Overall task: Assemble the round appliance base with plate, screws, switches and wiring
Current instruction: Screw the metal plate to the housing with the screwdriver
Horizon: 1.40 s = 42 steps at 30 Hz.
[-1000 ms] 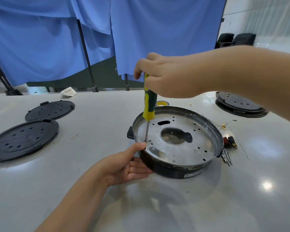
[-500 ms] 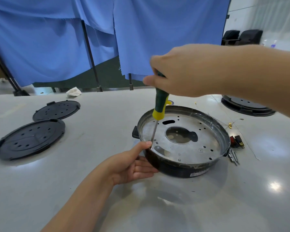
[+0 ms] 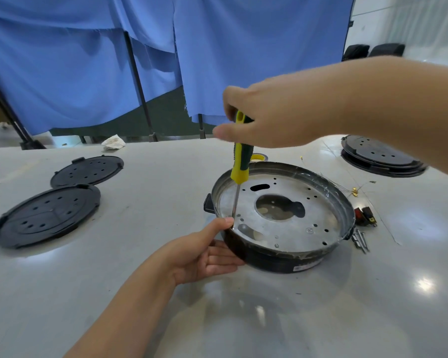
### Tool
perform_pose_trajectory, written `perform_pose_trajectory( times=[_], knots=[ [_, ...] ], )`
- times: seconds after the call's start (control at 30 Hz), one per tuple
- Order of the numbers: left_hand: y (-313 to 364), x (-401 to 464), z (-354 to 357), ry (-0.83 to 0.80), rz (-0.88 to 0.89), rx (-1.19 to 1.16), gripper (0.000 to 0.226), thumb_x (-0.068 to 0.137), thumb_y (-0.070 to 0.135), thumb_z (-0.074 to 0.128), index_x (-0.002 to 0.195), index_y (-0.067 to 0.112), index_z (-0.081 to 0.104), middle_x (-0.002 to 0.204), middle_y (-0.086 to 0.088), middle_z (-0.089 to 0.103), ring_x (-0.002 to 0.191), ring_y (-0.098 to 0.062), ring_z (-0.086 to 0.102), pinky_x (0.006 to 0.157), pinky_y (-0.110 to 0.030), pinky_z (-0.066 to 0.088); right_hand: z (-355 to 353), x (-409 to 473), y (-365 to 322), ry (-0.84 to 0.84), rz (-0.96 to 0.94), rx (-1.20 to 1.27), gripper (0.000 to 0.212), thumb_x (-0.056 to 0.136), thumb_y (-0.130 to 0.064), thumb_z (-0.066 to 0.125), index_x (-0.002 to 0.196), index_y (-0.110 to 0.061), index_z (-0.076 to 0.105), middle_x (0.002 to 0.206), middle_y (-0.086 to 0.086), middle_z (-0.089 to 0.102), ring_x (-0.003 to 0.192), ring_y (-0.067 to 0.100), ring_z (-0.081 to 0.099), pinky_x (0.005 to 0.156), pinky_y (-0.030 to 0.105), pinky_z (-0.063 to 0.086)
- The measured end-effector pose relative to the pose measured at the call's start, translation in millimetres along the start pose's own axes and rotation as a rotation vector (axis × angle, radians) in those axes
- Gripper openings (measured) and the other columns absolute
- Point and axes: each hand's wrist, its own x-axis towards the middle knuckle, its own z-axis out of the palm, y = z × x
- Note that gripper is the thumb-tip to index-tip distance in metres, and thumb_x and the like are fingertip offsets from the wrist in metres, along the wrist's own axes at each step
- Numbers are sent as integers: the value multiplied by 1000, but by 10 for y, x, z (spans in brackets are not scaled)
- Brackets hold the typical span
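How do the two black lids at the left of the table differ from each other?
The nearer black lid looks larger and lies closer to the table's front; the farther black lid looks smaller and lies behind it. The nearer one shows a raised dividing line across its face; the farther one looks plain. Both are round, lie flat, have holes and go untouched.

At frame centre, the right hand grips a screwdriver upright over the plate; the left hand steadies the round base.

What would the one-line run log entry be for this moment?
stage: driving screw | right hand: grips screwdriver, tip at metal plate edge | left hand: steadies round base | spare screws: on table
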Motion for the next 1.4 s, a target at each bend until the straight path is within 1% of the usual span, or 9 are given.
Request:
perform_pose_trajectory(
  times=[0.1,0.23,0.43,0.6,0.8,0.93,1.1,1.3,1.4],
  knots=[
    [9,8,-1,-1,-4,2,82,50,49,77,107,-8,61,100,-22,73,91,-27,74,73,-32,61,-24,4,-10,-85,-26,236,13,93,-31,43,104,-25,46,90,-1,55,69,23,55,55,34,43],
    [10,1,0,-2,-7,7,82,53,50,76,110,-7,60,103,-22,73,95,-27,73,78,-32,61,-1,1,-10,142,36,-245,57,93,-59,31,65,-11,41,57,5,45,47,20,39,46,25,24],
    [10,-12,9,-2,-4,1,81,53,49,76,109,-8,60,103,-23,73,93,-27,73,75,-32,61,38,21,4,-64,-11,246,17,97,-31,36,111,-24,41,101,1,45,71,19,48,60,33,39],
    [3,-12,7,-2,-3,1,79,54,49,75,108,-7,60,102,-23,73,93,-27,73,77,-32,61,39,-20,-49,226,29,-242,59,90,-66,30,68,-12,39,60,3,41,49,18,36,46,27,20],
    [2,-6,7,-4,-2,6,78,52,49,75,105,-7,61,102,-23,73,93,-27,73,78,-32,61,-32,-22,-79,-38,1,266,20,97,-36,34,105,-21,44,93,6,55,71,26,53,60,40,46],
    [3,-7,-1,-8,-2,6,78,54,50,75,106,-7,61,103,-22,73,95,-27,73,80,-32,60,20,-23,-77,206,66,-260,59,94,-61,26,66,-10,40,60,5,41,49,20,35,47,27,22],
    [3,-5,0,-10,-1,5,79,53,50,76,107,-7,61,103,-22,73,94,-27,73,79,-32,61,30,-14,-42,-39,6,234,26,97,-35,33,119,-23,39,99,1,47,68,16,47,57,32,35],
    [3,-9,3,2,-6,7,78,54,49,75,107,-7,61,102,-22,73,94,-27,73,80,-32,60,-17,-65,-94,221,-19,-218,64,86,-71,28,65,-12,40,55,1,38,46,19,33,46,26,22],
    [2,-12,7,4,-3,3,77,55,49,75,106,-7,61,102,-22,73,94,-27,73,78,-32,61,-25,-70,-139,99,-32,-4,46,93,-59,26,91,-16,43,68,5,49,53,17,40,48,29,25]
  ],
)
